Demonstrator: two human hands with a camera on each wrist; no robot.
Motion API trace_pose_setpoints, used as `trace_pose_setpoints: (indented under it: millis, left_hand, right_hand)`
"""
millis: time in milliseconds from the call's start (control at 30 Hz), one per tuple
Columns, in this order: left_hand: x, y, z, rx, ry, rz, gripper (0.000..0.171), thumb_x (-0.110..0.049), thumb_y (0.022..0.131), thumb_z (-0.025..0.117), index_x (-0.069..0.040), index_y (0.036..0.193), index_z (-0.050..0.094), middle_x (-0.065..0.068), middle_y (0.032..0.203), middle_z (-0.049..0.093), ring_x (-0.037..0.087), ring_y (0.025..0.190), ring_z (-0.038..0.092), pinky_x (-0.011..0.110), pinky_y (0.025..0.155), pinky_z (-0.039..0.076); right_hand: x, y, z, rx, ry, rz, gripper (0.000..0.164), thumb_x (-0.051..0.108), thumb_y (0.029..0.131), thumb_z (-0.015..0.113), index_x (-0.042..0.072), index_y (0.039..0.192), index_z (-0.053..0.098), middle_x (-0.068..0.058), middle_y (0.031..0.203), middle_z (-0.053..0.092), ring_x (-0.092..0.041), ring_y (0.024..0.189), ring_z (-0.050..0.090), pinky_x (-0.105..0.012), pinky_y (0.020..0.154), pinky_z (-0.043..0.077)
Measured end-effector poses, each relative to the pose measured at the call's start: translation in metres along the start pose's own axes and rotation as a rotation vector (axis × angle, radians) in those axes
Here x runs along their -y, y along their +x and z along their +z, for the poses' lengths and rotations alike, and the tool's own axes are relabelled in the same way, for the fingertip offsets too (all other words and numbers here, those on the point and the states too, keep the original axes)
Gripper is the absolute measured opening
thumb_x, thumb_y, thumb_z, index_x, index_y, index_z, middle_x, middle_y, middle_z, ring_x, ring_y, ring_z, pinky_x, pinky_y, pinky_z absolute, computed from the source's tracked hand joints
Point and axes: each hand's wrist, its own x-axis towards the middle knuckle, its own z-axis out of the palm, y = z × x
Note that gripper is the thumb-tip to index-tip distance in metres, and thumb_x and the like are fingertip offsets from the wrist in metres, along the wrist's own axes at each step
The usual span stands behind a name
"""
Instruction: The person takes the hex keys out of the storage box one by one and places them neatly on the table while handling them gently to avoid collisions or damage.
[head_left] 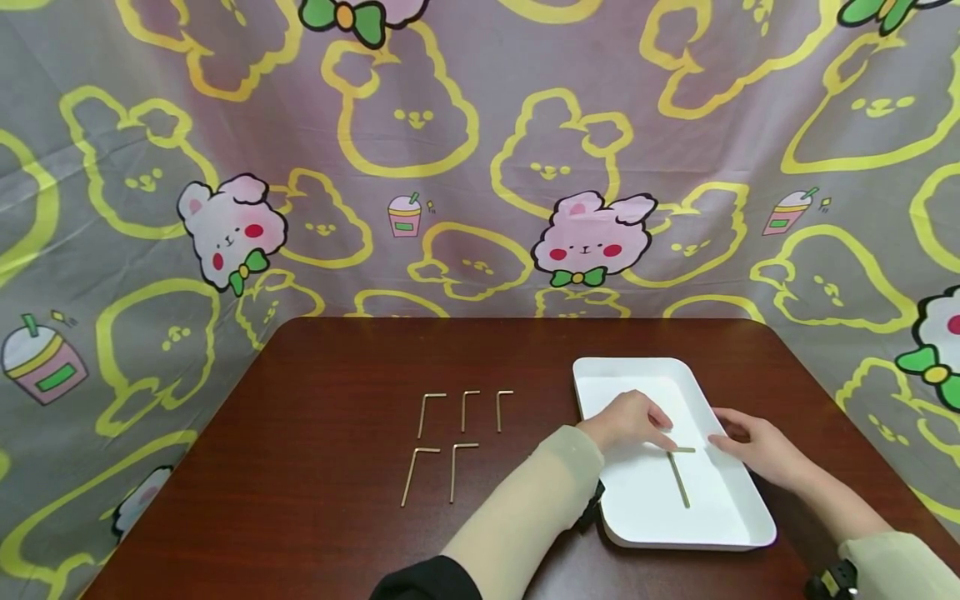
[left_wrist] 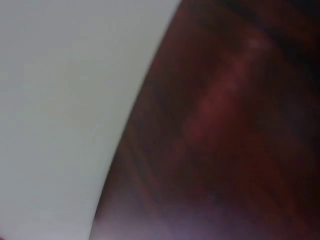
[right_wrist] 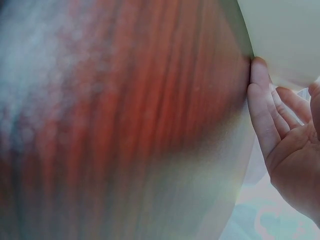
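An L-shaped, brass-coloured hex key (head_left: 680, 483) lies in the white tray (head_left: 637, 537), its short arm pointing right. My left hand (head_left: 628, 422) reaches over the tray's left side. One of its fingertips is at the bend of this key, and a gap shows between that fingertip and another finger. On the right side of the tray, my right hand (head_left: 765, 446) holds the rim between thumb and fingers. The right wrist view has the right hand's fingers (right_wrist: 262, 110) against the tray's outer wall. The left wrist view shows no hand.
Several more hex keys lie in two rows left of the tray, among them a front-row hex key (head_left: 453, 475) and a back-row hex key (head_left: 422, 417). All rest on the dark brown table (head_left: 300, 467). A patterned cloth (head_left: 450, 192) hangs behind it.
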Motion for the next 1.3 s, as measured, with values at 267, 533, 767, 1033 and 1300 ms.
trace_pose_setpoints:
  millis: [267, 533, 767, 1033, 1300]
  left_hand:
    - [0.0012, 0.0023, 0.0044, 0.046, 0.031, 0.033, 0.021, -0.028, 0.074, 0.086, -0.019, 0.091, 0.080, -0.019, 0.067, 0.063, -0.007, 0.066, 0.050, 0.006, 0.062, 0.036]
    - [0.0010, 0.0023, 0.0057, 0.067, 0.058, 0.055, 0.018, -0.029, 0.075, 0.086, -0.019, 0.089, 0.080, -0.019, 0.066, 0.063, -0.006, 0.064, 0.050, 0.007, 0.060, 0.036]
    - [0.0010, 0.0028, 0.0061, 0.094, 0.043, 0.085, 0.017, -0.027, 0.076, 0.085, -0.019, 0.089, 0.080, -0.019, 0.066, 0.064, -0.007, 0.065, 0.050, 0.007, 0.060, 0.037]
    - [0.0004, 0.0032, 0.0064, 0.111, 0.087, 0.101, 0.013, -0.027, 0.077, 0.084, -0.021, 0.088, 0.080, -0.019, 0.066, 0.063, -0.007, 0.066, 0.050, 0.007, 0.061, 0.036]
    - [-0.0021, 0.0020, 0.0049, 0.112, 0.082, 0.087, 0.010, -0.026, 0.079, 0.083, -0.020, 0.086, 0.081, -0.019, 0.064, 0.064, -0.005, 0.064, 0.050, 0.008, 0.059, 0.036]
  right_hand:
    - [0.0020, 0.0000, -0.0006, -0.002, -0.001, 0.003, 0.059, 0.020, 0.093, 0.067, -0.016, 0.134, 0.043, -0.040, 0.124, 0.049, -0.049, 0.103, 0.057, -0.050, 0.074, 0.054]
    - [0.0026, 0.0002, -0.0008, 0.007, -0.002, 0.010, 0.059, 0.020, 0.093, 0.066, -0.016, 0.134, 0.042, -0.040, 0.124, 0.049, -0.048, 0.103, 0.057, -0.049, 0.075, 0.054]
    - [0.0027, 0.0000, -0.0016, 0.010, 0.004, 0.018, 0.060, 0.021, 0.093, 0.066, -0.016, 0.134, 0.041, -0.040, 0.125, 0.049, -0.047, 0.102, 0.058, -0.048, 0.075, 0.054]
    - [0.0017, -0.0001, -0.0007, 0.002, 0.003, 0.011, 0.060, 0.020, 0.093, 0.067, -0.016, 0.134, 0.042, -0.040, 0.124, 0.050, -0.048, 0.102, 0.057, -0.049, 0.075, 0.054]
    - [0.0024, 0.0002, -0.0009, 0.010, 0.003, 0.013, 0.060, 0.020, 0.093, 0.066, -0.016, 0.134, 0.042, -0.040, 0.123, 0.050, -0.047, 0.102, 0.058, -0.048, 0.075, 0.054]
